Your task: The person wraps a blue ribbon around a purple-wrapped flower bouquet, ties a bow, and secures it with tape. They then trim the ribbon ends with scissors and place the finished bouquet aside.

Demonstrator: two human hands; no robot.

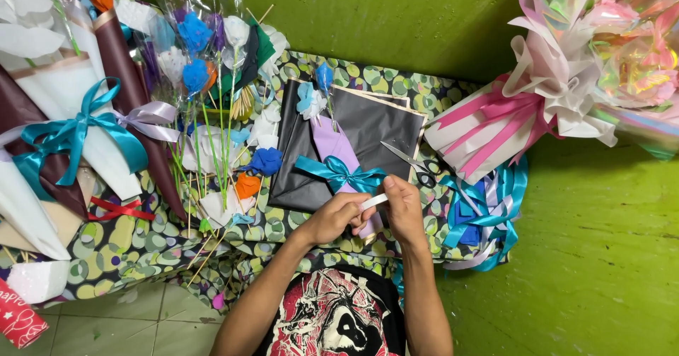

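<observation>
Light: bright, even, overhead | Shadows: soft, faint | Glare: on cellophane wrap (640,59), upper right | Focus: sharp centre | Edges: slight wide-angle stretch

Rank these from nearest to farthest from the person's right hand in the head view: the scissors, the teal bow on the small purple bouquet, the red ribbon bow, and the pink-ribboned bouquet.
From the right hand:
1. Teal bow, just up and left of the hand, on the purple bouquet.
2. Scissors, just above the hand; nearly as close.
3. Pink-ribboned bouquet, upper right.
4. Red ribbon bow, far left.
</observation>
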